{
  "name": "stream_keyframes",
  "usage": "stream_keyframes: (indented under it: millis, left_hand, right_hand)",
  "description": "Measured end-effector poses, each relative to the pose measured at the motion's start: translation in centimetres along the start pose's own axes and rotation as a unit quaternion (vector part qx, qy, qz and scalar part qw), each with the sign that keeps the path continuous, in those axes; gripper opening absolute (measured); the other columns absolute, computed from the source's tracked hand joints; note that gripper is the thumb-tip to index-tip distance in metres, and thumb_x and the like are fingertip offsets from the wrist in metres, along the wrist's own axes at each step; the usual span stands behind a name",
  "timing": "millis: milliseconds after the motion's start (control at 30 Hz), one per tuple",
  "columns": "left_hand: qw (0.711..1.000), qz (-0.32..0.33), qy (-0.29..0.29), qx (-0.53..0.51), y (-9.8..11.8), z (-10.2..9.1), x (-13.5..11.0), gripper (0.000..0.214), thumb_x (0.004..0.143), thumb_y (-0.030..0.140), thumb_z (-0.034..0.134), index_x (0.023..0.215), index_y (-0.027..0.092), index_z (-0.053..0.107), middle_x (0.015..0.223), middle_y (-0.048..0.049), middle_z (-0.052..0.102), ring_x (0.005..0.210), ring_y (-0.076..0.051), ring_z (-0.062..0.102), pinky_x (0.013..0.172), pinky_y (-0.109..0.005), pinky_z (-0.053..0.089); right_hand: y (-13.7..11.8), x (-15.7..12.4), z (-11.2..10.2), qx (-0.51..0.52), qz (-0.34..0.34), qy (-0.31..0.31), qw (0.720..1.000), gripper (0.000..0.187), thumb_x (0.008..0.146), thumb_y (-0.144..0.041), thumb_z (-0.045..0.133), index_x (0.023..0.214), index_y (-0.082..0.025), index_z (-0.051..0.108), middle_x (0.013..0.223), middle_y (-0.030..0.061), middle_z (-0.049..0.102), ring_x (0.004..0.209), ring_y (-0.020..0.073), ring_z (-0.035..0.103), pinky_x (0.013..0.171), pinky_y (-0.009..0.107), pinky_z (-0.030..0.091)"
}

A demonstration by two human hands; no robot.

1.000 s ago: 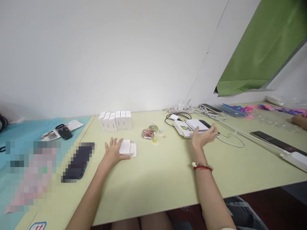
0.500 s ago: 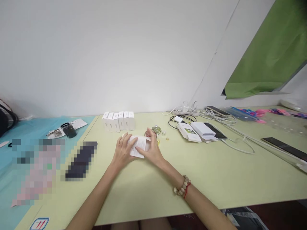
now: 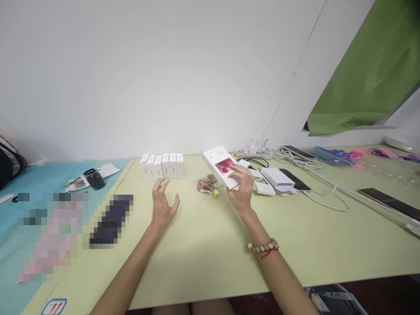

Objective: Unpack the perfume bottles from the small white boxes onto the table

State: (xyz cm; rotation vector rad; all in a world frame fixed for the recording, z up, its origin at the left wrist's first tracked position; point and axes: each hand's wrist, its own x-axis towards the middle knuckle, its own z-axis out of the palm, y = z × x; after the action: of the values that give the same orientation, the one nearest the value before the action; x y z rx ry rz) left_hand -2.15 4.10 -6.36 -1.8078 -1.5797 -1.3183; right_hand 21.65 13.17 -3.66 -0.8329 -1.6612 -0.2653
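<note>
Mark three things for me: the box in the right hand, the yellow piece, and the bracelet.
Box (image 3: 223,166): head view, on the pink picture on its face.
Yellow piece (image 3: 215,195): head view, middle of its visible side.
Bracelet (image 3: 262,249): head view, on the beads, mid-row.

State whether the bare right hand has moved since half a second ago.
Yes: the bare right hand has moved rightward, farther from the row of six upright white cardboard boxes.

A matte, pale yellow-green tabletop (image 3: 197,258) spans the lower frame; a turquoise sheet (image 3: 42,175) lies at left, six upright white cardboard boxes (image 3: 161,168) left of centre, tangled white cables (image 3: 294,159) at right.
</note>
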Motion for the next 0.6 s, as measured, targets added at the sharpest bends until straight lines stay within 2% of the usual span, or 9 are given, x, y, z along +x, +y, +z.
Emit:
stream_keyframes:
  millis: [67, 133, 233, 333, 400, 500, 600]
  left_hand:
    - [1.000, -0.010, -0.007, -0.003, 0.0, 0.1, -0.1, 0.055, 0.080, 0.022, 0.050, 0.128, 0.019, 0.024, 0.128, -0.0162, 0.032, 0.128, -0.026, 0.027, 0.103, -0.045, 0.031]
    - [1.000, -0.007, -0.015, -0.005, 0.2, 0.2, -0.2, 0.051, 0.080, 0.021, 0.049, 0.126, 0.018, 0.027, 0.127, -0.0160, 0.033, 0.127, -0.026, 0.028, 0.102, -0.045, 0.032]
    - [1.000, 0.006, -0.030, -0.009, 0.4, 0.5, -0.5, 0.047, 0.080, 0.020, 0.049, 0.124, 0.018, 0.032, 0.127, -0.0154, 0.033, 0.124, -0.025, 0.031, 0.100, -0.044, 0.033]
    - [0.999, 0.010, -0.044, -0.004, 0.4, 0.6, -0.6, 0.044, 0.080, 0.020, 0.050, 0.121, 0.019, 0.037, 0.128, -0.0149, 0.032, 0.121, -0.026, 0.033, 0.095, -0.043, 0.039]
    - [0.999, 0.009, -0.050, 0.002, 0.3, 0.6, -0.6, 0.041, 0.079, 0.020, 0.050, 0.119, 0.020, 0.039, 0.128, -0.0145, 0.031, 0.121, -0.026, 0.034, 0.092, -0.043, 0.040]
    - [0.999, 0.012, -0.049, 0.013, 0.0, 0.4, -0.4, 0.039, 0.079, 0.019, 0.050, 0.117, 0.020, 0.042, 0.127, -0.0142, 0.032, 0.120, -0.026, 0.034, 0.093, -0.043, 0.039]
    - [0.999, 0.010, -0.042, 0.019, -0.3, 0.2, -0.1, 0.037, 0.080, 0.019, 0.049, 0.116, 0.019, 0.043, 0.126, -0.0138, 0.034, 0.121, -0.026, 0.033, 0.095, -0.043, 0.036]
  right_hand:
    - [2.2, 0.2, -0.6, -0.066, 0.023, 0.027, 0.997, 0.021, 0.071, -0.016, 0.049, 0.091, -0.020, 0.047, 0.117, 0.0102, 0.053, 0.117, 0.0257, 0.041, 0.096, 0.045, 0.030]
    - [4.5, -0.1, -1.1, -0.123, 0.079, 0.038, 0.989, 0.030, 0.067, -0.013, 0.048, 0.097, -0.019, 0.046, 0.121, 0.0114, 0.049, 0.119, 0.0268, 0.036, 0.095, 0.044, 0.029]
    - [7.8, -1.2, -1.7, -0.203, 0.188, -0.006, 0.961, 0.037, 0.065, -0.012, 0.045, 0.101, -0.018, 0.048, 0.113, 0.0116, 0.049, 0.114, 0.0282, 0.036, 0.091, 0.044, 0.028]
    - [10.1, -2.5, -2.1, -0.273, 0.284, -0.060, 0.917, 0.037, 0.065, -0.013, 0.046, 0.101, -0.018, 0.050, 0.107, 0.0123, 0.047, 0.108, 0.0290, 0.036, 0.089, 0.045, 0.028]
    - [10.9, -3.0, -2.2, -0.301, 0.315, -0.082, 0.896, 0.037, 0.065, -0.013, 0.046, 0.102, -0.018, 0.051, 0.111, 0.0134, 0.044, 0.110, 0.0297, 0.034, 0.091, 0.047, 0.026]
    - [11.3, -3.4, -2.3, -0.326, 0.329, -0.118, 0.879, 0.043, 0.066, -0.013, 0.047, 0.109, -0.020, 0.049, 0.121, 0.0155, 0.037, 0.119, 0.0322, 0.027, 0.095, 0.054, 0.019]
    - [10.8, -3.1, -2.2, -0.331, 0.355, -0.175, 0.856, 0.061, 0.063, -0.014, 0.053, 0.123, -0.017, 0.040, 0.132, 0.0211, 0.025, 0.126, 0.0383, 0.017, 0.094, 0.061, 0.014]
